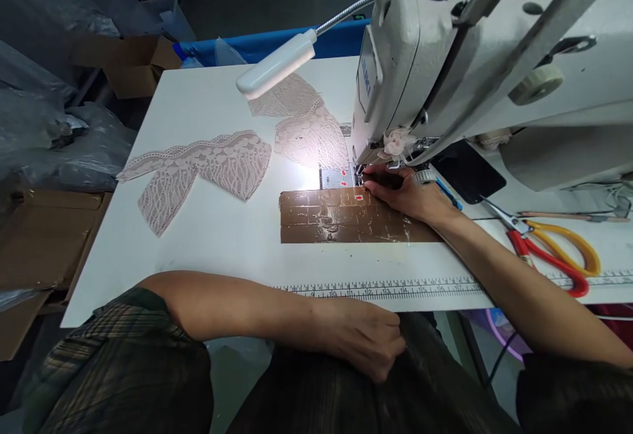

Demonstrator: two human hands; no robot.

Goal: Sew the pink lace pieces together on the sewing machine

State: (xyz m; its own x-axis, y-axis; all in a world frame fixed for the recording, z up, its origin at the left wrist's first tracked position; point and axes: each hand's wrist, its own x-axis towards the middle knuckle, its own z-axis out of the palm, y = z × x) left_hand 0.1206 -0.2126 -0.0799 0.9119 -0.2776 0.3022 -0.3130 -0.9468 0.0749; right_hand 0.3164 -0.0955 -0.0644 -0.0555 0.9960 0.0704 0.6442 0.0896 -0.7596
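My right hand (pixel 408 195) is at the needle area of a white sewing machine (pixel 395 58). Its thumb and forefinger come together beside the presser foot (pixel 359 175); whatever lies between the tips is too small to make out. Under that hand, a strip covered in brown tape (pixel 316 219) lies on the white table. My left hand (pixel 363 338) is curled closed over my lap at the table's front edge, with its fingers' inner side hidden. Left of the needle, a pale pink lace piece (pixel 314 134) reaches close to the metal needle plate (pixel 331 179).
Another lace piece (pixel 217 157) lies farther left on the table (pixel 237 243). A lamp (pixel 277 64) hangs over the work. On the right are scissors (pixel 544 243) with red and yellow handles, and a black phone-like slab (pixel 469 169). A printed ruler (pixel 386 289) runs along the front edge.
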